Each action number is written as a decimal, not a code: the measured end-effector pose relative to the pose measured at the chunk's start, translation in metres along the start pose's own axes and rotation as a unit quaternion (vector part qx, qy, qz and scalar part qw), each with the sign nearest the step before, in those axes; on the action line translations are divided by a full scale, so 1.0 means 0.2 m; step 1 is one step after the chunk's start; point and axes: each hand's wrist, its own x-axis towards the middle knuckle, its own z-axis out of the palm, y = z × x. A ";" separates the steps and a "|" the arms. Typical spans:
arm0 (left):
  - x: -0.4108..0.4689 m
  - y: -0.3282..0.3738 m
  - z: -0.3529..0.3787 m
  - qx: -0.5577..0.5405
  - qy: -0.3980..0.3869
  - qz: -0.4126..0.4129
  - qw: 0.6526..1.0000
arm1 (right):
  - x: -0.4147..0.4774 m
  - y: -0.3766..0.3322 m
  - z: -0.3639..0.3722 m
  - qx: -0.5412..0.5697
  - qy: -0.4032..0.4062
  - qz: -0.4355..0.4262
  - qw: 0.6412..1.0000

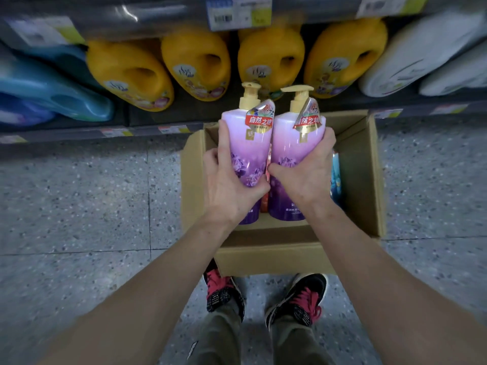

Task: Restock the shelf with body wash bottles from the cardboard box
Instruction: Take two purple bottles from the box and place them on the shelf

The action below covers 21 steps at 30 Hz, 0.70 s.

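The left bottle (247, 143) and the right bottle (292, 143) are smooth, glossy plastic, each with a matt plastic pump (250, 97) and a shiny, foil-like tag (259, 119) at the neck. The cardboard box (268, 254) is matt and slightly fibrous. The floor (79, 206) is smooth speckled stone with a dull sheen. On the shelf (158, 130), the yellow jugs (200, 64) are glossy moulded plastic, as are the blue jugs (52, 101) at its left end; the white packs (421, 54) at its right end look like soft, satiny film. The shoes (221, 291) are cloth.
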 end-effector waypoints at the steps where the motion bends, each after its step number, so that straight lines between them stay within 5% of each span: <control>1: -0.01 0.05 -0.06 -0.003 0.007 0.006 1.000 | -0.02 -0.07 -0.03 0.002 0.012 -0.009 1.000; 21: -0.63 1.39 -1.92 -0.047 0.149 0.120 0.980 | -1.00 -2.15 -1.03 0.075 0.095 -0.154 0.981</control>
